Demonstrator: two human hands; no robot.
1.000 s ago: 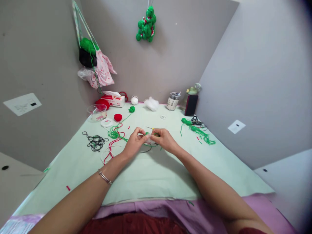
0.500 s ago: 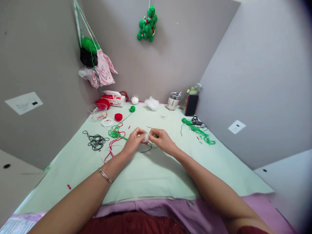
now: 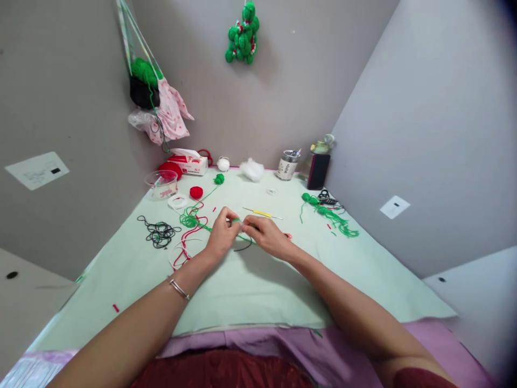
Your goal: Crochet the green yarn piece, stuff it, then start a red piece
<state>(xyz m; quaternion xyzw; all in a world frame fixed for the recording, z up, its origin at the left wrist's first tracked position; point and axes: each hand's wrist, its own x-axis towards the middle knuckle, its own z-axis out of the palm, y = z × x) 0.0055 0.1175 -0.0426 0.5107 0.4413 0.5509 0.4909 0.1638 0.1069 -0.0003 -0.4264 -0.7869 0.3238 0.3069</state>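
My left hand [image 3: 223,233] is closed on a small green yarn piece [image 3: 236,220], mostly covered by the fingers. My right hand [image 3: 267,235] meets it from the other side, fingertips pinched at a tuft of white stuffing [image 3: 241,227] against the green piece. Just beyond the right hand lies a crochet hook [image 3: 262,213] with a yellow grip. A dark strand of yarn [image 3: 243,248] trails on the cloth below the fingers. Left of the hands, green yarn [image 3: 188,218] and red yarn [image 3: 184,243] lie tangled. Something orange [image 3: 288,236] peeks out behind the right hand.
Black yarn [image 3: 158,233] lies at left. Farther back are a red ball [image 3: 196,192], plastic tub [image 3: 165,189], tissue box [image 3: 194,165], white stuffing pile [image 3: 252,170], pen tin [image 3: 287,166] and upright phone [image 3: 319,172]. Green pieces [image 3: 331,218] and black-handled scissors [image 3: 326,198] sit at right.
The white tuft between my hands shows less than before, tucked closer against the green piece. My right hand has shifted slightly down, uncovering the yellow crochet hook on the table.
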